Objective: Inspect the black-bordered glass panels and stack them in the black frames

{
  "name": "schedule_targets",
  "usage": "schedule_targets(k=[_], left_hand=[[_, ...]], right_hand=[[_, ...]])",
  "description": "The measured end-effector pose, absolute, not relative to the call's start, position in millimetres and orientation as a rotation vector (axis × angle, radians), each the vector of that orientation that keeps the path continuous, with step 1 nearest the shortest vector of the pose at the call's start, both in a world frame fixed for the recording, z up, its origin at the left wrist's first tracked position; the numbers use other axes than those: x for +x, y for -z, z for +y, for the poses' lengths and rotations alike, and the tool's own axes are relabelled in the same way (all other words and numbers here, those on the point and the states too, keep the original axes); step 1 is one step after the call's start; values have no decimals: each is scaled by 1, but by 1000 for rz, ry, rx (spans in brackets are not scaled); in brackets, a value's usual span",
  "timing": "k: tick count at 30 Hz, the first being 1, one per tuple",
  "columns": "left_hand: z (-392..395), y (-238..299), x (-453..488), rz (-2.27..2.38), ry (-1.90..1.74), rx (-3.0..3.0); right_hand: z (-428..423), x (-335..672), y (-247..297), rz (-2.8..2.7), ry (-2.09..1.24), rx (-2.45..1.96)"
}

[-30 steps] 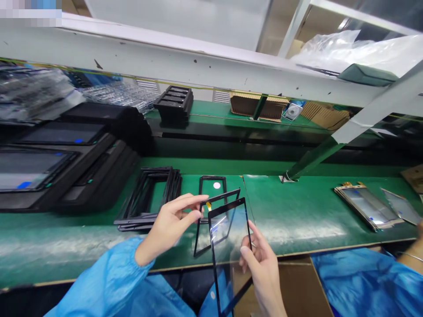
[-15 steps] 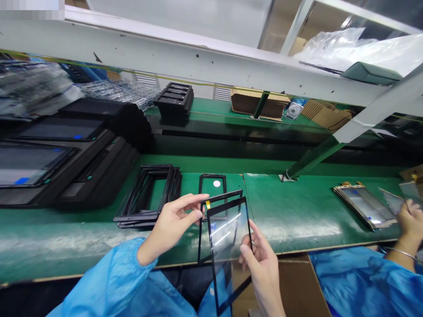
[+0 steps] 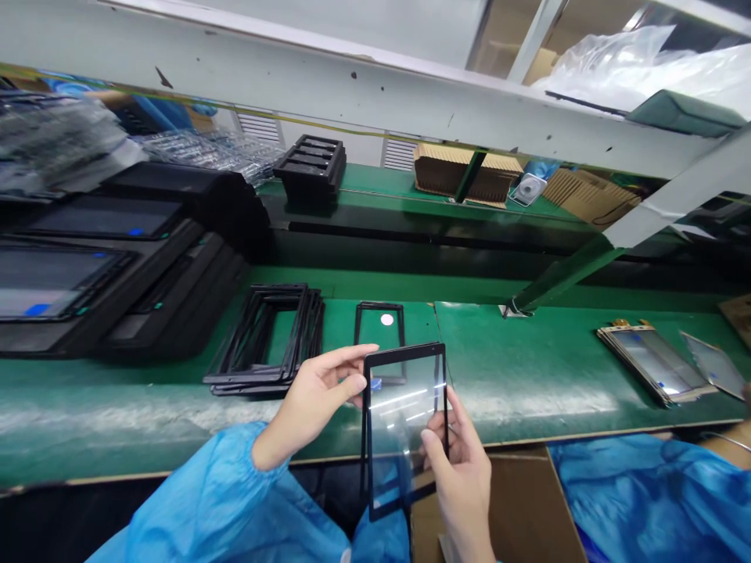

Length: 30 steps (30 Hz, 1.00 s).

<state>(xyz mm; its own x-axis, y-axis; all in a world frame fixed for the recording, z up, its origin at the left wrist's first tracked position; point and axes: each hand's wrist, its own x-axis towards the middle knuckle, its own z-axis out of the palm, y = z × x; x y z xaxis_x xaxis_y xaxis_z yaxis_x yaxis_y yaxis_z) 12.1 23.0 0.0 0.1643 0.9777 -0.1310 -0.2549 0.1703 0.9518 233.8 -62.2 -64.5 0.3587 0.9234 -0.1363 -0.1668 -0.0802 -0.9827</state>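
While held out over the front edge of the green counter (image 3: 528, 375), a glass panel (image 3: 404, 414) shows a thin black border and a clear face crossed by white streaks of reflected light. Its long sides run roughly upright, and its lower end passes below the counter edge. The left hand (image 3: 310, 407) has a closed grip on the panel's left edge, thumb and fingertips meeting there. The right hand (image 3: 461, 489) has a closed grip on the right edge, low down, with its fingers partly seen through the glass.

A dark strip lies just behind the panel's left edge; whether it is a second piece cannot be made out. Directly beyond the panel is a single black frame (image 3: 379, 328) with a white dot inside it, and the panel hides its lower part. To the left, a stack of black frames (image 3: 264, 336) sits on the counter. Far right, a stack of panels (image 3: 654, 363) lies beside a loose sheet (image 3: 713, 363). The left blue sleeve (image 3: 193, 500) is cut off by the bottom of the view, as is the right forearm
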Motion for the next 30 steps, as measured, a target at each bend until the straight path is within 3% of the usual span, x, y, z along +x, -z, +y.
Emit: schedule_targets(k=[19, 26, 30], left_hand=[[21, 5, 16, 1026, -1130, 876], [18, -4, 15, 1123, -1099, 967], [9, -6, 11, 1196, -1088, 1096]], right_hand=[[-63, 228, 57, -809, -1024, -1415], [-63, 238, 61, -1246, -583, -1531], [-44, 250, 37, -1232, -669, -1384]])
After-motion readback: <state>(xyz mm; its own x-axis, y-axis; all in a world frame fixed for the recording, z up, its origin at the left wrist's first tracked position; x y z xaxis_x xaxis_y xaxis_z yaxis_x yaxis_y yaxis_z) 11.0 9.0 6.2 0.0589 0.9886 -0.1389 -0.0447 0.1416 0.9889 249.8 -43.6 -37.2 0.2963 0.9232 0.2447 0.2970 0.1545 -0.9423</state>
